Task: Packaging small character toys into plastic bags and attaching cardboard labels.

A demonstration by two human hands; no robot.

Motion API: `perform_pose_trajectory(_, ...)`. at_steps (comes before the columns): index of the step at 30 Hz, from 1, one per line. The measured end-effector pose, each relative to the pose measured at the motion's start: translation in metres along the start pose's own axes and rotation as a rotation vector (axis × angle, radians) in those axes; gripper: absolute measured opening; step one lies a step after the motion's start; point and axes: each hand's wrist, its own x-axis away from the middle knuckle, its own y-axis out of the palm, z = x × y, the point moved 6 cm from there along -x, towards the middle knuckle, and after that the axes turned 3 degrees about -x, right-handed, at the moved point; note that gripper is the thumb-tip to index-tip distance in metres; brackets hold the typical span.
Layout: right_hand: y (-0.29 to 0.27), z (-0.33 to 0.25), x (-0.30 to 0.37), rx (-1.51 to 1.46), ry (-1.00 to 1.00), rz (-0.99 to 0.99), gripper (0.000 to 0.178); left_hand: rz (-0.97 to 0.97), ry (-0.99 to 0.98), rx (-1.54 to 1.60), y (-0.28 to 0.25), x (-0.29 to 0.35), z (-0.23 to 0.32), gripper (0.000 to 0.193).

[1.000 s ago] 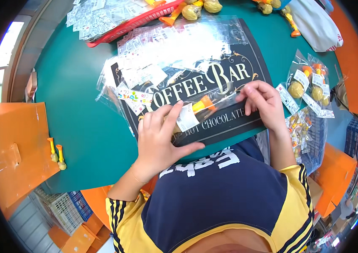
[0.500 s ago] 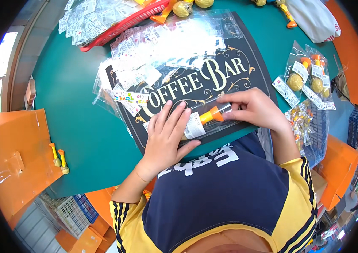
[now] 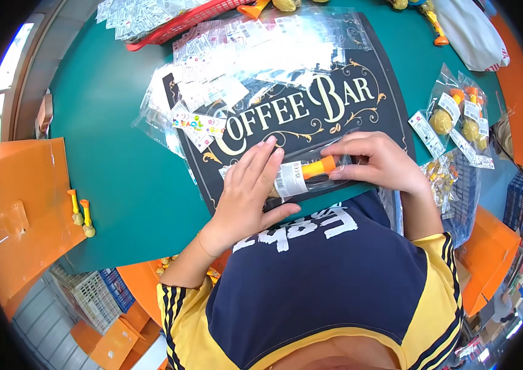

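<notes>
On the black mat (image 3: 391, 117) lies a clear plastic bag (image 3: 351, 148) with a white label (image 3: 290, 179). Inside is a toy with a yellow stem and an orange flared end (image 3: 328, 164); its round gold head is mostly hidden under my left hand (image 3: 246, 194). That hand rests on the bag, fingers stretched out and thumb apart, pressing it to the mat. At the bag's other end, beside the orange tip, my right hand (image 3: 378, 160) closes thumb and fingers on the plastic.
Flat bags with labels (image 3: 236, 55) pile on the mat's far side, by a red basket (image 3: 181, 24). Bagged toys (image 3: 446, 117) lie at the right. Two loose toys (image 3: 85, 219) sit by an orange box (image 3: 21, 216) at the left. A white sack (image 3: 468, 34) is far right.
My right fingers have closed in around the toy's orange end, where the plastic stood out before. My left hand stays on the bag. The whole view has shifted slightly.
</notes>
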Motion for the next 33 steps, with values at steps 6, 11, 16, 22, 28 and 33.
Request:
perform_pose_trajectory(6,-0.001,-0.003,-0.005,0.02,0.031,0.04,0.032,-0.054,-0.055,0.326,-0.025,-0.011,-0.02,0.071)
perform_pose_trajectory(11,0.004,0.009,-0.007,-0.033,-0.013,0.181,0.033,-0.177,-0.188,0.302,-0.026,-0.018,-0.036,0.033)
perform_pose_trajectory(16,0.013,0.001,-0.011,0.024,-0.308,0.229,0.026,-0.164,-0.21,0.408,-0.019,-0.028,-0.042,0.021)
perform_pose_trajectory(22,0.015,0.0,-0.015,0.044,-0.203,0.309,0.02,-0.21,-0.3,0.476,-0.017,-0.03,-0.044,0.017)
perform_pose_trajectory(28,0.019,0.001,-0.01,0.245,-0.211,0.258,0.017,-0.35,-0.167,0.346,-0.023,-0.049,-0.026,0.016)
perform_pose_trajectory(33,0.027,-0.009,-0.006,0.444,-0.16,0.075,0.028,-0.463,-0.198,0.434,-0.004,-0.058,-0.033,0.012)
